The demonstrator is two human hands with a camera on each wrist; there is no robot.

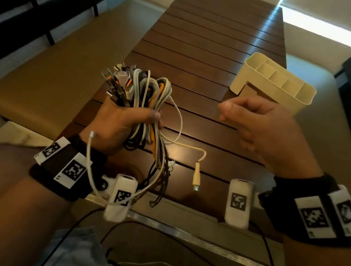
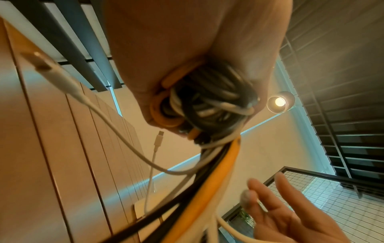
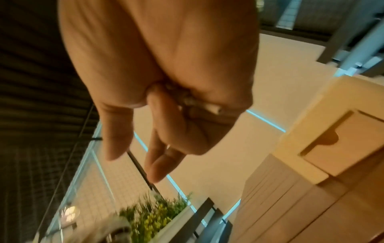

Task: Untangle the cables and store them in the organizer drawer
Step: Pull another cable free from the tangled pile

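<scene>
Now the left hand (image 1: 123,121) grips the cables (image 1: 150,96) above the table (image 1: 206,52), left of the organizer (image 1: 276,80). Right hand (image 1: 263,129) pinches something small, maybe a plug; better draw one loose cable slowly.

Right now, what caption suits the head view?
Left hand grips tangled cable bundle above wooden table; organizer waits nearby.

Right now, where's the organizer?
Head view: the cream organizer stands on the slatted wooden table, far right side, just beyond the right hand.
</scene>
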